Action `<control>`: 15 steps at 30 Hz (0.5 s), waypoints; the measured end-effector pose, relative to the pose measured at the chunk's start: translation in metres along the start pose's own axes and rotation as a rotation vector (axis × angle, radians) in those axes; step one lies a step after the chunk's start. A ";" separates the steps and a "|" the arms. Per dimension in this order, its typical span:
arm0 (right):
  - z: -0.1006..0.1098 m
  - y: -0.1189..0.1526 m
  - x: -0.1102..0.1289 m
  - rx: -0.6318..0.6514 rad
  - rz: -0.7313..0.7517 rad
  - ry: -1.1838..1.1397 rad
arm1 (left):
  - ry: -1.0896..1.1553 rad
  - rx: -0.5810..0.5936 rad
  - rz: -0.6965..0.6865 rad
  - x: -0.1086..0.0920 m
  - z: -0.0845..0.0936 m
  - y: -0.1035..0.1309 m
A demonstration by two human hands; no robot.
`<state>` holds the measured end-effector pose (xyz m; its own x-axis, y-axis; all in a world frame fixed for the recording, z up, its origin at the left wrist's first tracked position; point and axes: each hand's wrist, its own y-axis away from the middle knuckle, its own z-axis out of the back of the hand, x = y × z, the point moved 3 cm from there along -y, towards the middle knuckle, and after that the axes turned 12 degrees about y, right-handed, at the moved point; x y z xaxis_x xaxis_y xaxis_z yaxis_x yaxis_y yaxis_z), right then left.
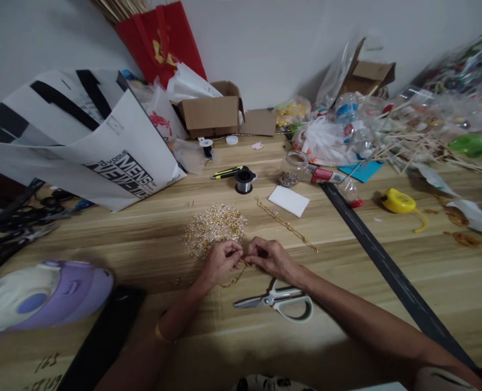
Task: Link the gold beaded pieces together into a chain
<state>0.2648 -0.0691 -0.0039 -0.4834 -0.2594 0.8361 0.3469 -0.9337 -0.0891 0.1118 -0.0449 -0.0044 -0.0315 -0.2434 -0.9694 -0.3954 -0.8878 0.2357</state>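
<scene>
My left hand and my right hand meet over the table, fingertips pinched together and almost touching. A thin gold chain hangs in a curve below the fingers of both hands; the exact spot where each pinches is too small to make out. Just beyond my left hand lies a pile of gold and clear beads. To the right, a second gold chain is stretched out on the wood. White-handled scissors rest below my right hand, partly beneath the forearm.
Behind the beads stand a wire spool, a utility knife, a bead jar and a white pad. A yellow tape measure is at right. Left are a white bag, pliers and a purple-white object.
</scene>
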 end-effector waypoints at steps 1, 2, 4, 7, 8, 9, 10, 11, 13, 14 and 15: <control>0.000 0.000 0.001 0.003 0.010 0.011 | 0.002 0.000 0.001 0.000 0.000 0.000; 0.001 0.000 0.002 0.007 0.021 0.019 | 0.004 0.002 0.006 0.000 0.000 0.000; 0.001 -0.001 0.003 0.012 0.041 0.020 | 0.009 -0.004 0.017 0.002 0.000 0.000; 0.002 -0.001 0.005 0.018 0.058 0.004 | 0.018 -0.009 0.023 0.002 0.001 0.000; 0.002 -0.002 0.005 0.019 0.058 -0.004 | 0.022 -0.009 0.022 0.002 0.001 0.000; 0.002 -0.002 0.005 0.018 0.056 -0.015 | 0.024 -0.008 0.021 0.002 0.002 0.000; 0.002 -0.002 0.005 0.015 0.050 -0.029 | 0.026 -0.005 0.022 0.002 0.002 0.001; 0.002 -0.002 0.004 0.012 0.043 -0.048 | 0.028 -0.007 0.023 0.002 0.002 0.001; 0.001 -0.002 0.001 0.004 0.025 -0.087 | 0.029 -0.012 0.024 0.002 0.003 0.001; 0.000 -0.002 0.000 -0.003 0.016 -0.101 | 0.029 -0.017 0.025 0.002 0.004 0.001; 0.000 -0.002 -0.002 -0.007 0.008 -0.110 | 0.029 -0.024 0.024 0.002 0.005 0.000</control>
<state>0.2647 -0.0669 -0.0056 -0.3892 -0.2388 0.8897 0.3443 -0.9335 -0.0999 0.1071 -0.0436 -0.0062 -0.0142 -0.2754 -0.9612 -0.3723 -0.8907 0.2607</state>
